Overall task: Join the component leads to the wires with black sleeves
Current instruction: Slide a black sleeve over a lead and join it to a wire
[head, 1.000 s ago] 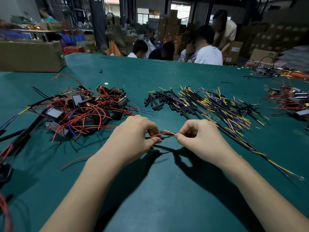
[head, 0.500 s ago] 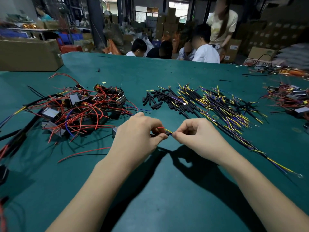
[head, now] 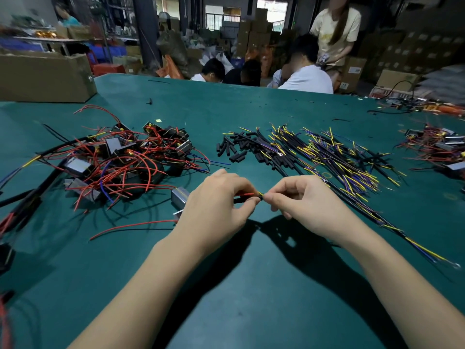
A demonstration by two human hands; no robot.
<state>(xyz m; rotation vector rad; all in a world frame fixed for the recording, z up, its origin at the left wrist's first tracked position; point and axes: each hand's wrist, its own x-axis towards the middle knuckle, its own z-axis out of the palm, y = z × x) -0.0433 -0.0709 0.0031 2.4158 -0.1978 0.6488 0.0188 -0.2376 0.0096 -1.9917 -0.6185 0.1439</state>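
My left hand pinches a red component lead together with a short black sleeve. Its metal-cased component lies just left of that hand on the green table. My right hand pinches the yellow tip of a black-sleeved wire against the red lead, fingertips of both hands almost touching. The wire trails off to the right behind the right wrist. The joint itself is hidden between the fingertips.
A tangle of red-leaded components lies at left. Loose black sleeves and a spread of yellow and blue wires lie ahead. More components sit at far right, a cardboard box at back left. People sit beyond the table's far edge.
Both hands have drawn closer together, and less of the red lead shows between them. The component has come into view left of my left hand.
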